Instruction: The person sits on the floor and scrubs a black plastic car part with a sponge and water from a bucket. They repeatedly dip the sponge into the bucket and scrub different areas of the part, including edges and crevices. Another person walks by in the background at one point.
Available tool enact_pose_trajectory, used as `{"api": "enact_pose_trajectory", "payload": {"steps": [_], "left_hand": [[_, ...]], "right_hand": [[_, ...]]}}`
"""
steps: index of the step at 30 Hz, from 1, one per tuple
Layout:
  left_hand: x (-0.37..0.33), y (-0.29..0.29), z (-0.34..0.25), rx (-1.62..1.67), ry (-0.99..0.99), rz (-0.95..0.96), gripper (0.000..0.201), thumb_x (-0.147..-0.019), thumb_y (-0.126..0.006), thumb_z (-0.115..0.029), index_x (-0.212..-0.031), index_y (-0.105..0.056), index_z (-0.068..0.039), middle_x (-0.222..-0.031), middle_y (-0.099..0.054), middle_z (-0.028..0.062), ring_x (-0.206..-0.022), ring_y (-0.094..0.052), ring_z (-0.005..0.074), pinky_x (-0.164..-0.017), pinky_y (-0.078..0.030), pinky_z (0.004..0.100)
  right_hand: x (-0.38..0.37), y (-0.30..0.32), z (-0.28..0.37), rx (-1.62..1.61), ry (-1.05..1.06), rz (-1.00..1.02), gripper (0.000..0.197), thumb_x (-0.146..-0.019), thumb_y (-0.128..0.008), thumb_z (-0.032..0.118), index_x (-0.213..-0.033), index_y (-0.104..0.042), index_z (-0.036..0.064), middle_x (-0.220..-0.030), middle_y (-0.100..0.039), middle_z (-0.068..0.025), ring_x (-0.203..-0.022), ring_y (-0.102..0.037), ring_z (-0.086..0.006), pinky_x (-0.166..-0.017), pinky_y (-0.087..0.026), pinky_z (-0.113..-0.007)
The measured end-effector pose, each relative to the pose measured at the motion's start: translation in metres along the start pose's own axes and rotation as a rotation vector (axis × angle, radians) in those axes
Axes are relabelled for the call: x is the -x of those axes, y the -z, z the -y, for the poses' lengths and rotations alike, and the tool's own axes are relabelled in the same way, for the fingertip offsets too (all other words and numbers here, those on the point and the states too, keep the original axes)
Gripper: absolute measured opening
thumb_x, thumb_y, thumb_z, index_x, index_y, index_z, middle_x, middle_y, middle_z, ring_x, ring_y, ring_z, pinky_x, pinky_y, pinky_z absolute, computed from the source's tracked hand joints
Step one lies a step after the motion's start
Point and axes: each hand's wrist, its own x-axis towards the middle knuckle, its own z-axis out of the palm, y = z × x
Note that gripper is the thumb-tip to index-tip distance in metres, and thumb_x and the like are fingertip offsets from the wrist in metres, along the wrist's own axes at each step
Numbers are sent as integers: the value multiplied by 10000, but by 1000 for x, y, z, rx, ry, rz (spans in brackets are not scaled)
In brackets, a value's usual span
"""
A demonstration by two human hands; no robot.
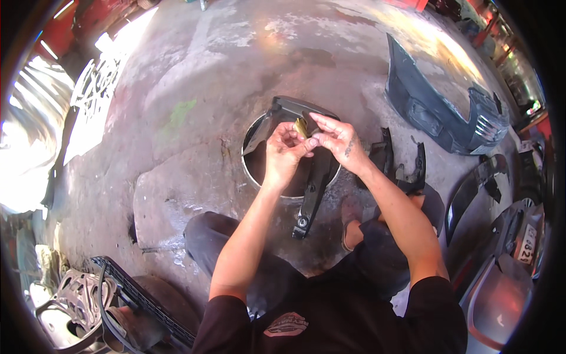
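Observation:
In front of me, my left hand [286, 152] pinches a small yellow-gold piece [301, 127], too small to make out its kind. My right hand [337, 141] meets it there, thumb against the left fingertips and fingers bent over the piece's right side; what its fingertips grip is hidden. Below both hands stands a round, brown-topped drum or basin [245, 158] with a pale metal rim. Across it lies a long black plastic vehicle part [312, 197], its lower end jutting past the rim toward me. A curved black panel [300, 106] rests along the far rim.
Black brackets [402, 165] lie by my right knee. Farther right is a dark car bumper [424, 112] on the concrete floor [177, 159]. More body panels [501, 301] are stacked at the lower right. A wheel cover [82, 295] and a black grille [141, 301] lie at the lower left.

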Motion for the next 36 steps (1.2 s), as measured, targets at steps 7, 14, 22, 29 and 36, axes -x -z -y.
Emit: {"api": "enact_pose_trajectory", "payload": {"steps": [7,14,22,29,36], "left_hand": [[10,3,3,31,102,-19,188,-876,-674,83,-1017,-569,13,-898,-676,87,-725,-692,148,-685,-639,303],[11,10,-3,-53,122,20,175,-892,-680,25,-1046,-600,14,-949,-701,119,-788,-709,190,-659,-624,315],[6,18,-6,98,49,-77,151,-976,-662,-18,-1104,-580,-9,-988,-674,56,-845,-675,120,-654,-628,280],[4,20,-12,31,-7,-157,151,-981,-663,-39,-1097,-581,13,-993,-657,85,-868,-673,180,-695,-659,349],[7,21,-14,-173,16,-191,212,-975,-668,-44,-1142,-592,62,-1021,-675,128,-848,-688,193,-585,-631,306]], "right_hand": [[3,9,-3,-520,-195,-193,355,-1005,-571,192,-1286,-582,-25,-1120,-696,-116,-907,-712,-212,-827,-593,-367],[-3,5,6,-307,-211,-183,332,-985,-672,161,-1245,-620,-37,-1075,-703,-111,-906,-704,-194,-783,-612,-372],[-7,8,5,-331,-183,-170,96,-954,-708,79,-1009,-650,25,-959,-640,-38,-891,-661,-138,-744,-626,-351],[-2,12,9,-198,-206,-161,153,-922,-757,83,-859,-621,52,-869,-681,-44,-784,-672,-132,-724,-595,-333],[2,-3,31,-347,-283,-93,124,-967,-707,115,-1026,-697,6,-993,-709,-53,-903,-688,-147,-762,-612,-349]]}}
